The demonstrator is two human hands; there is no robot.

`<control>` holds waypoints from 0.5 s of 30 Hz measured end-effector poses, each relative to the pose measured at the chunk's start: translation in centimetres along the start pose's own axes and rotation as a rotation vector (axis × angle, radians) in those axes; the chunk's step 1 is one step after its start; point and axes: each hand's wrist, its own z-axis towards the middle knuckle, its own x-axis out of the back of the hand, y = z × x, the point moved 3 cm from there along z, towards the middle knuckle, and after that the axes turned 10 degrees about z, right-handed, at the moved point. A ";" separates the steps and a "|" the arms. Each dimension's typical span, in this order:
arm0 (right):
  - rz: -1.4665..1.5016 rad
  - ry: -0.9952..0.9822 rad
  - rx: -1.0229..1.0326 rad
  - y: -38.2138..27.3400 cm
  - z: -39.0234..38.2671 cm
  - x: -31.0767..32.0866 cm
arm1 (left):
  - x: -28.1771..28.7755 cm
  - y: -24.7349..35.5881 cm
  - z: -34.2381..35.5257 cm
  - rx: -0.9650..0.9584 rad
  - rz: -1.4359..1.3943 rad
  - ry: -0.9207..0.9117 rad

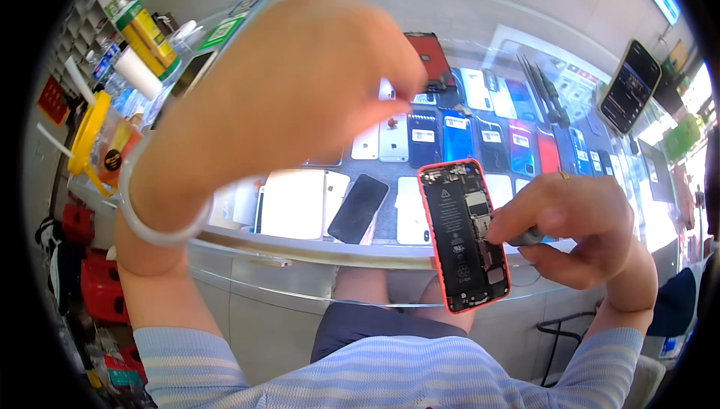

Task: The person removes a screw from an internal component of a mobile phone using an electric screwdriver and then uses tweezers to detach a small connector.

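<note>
An opened phone [457, 236] with a red-pink frame lies on the glass counter, overlapping its front edge in view. Its black battery and circuit board are exposed. My right hand [574, 229] is at the phone's right side, its fingertips touching the board area; a rounded grey thing [527, 237], perhaps a tool's end, sits between its curled fingers. Raised over the counter, my left hand [330, 71] is large and blurred, its fingers bent and thumb and index tips close together. Anything between them is too blurred to make out. Its wrist wears a white bangle [161, 233].
Several phones [457, 137] show beneath the glass. A red-and-black phone part [427, 60] and slim dark tools [546, 90] lie farther back. Right stands a phone with a lit screen [631, 86]; left are a yellow-lidded cup [94, 135] and a yellow-green can [146, 41].
</note>
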 end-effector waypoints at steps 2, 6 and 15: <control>-0.003 0.053 0.037 0.5 -0.3 -0.2 | 1.6 -2.3 -0.6 0.184 0.038 -0.078; -0.087 0.005 0.044 0.4 0.3 0.0 | -0.6 -5.4 -4.3 0.422 -0.053 -0.400; -0.032 0.055 0.060 0.6 -0.2 -0.4 | -5.4 -9.3 -7.1 0.475 0.037 -0.181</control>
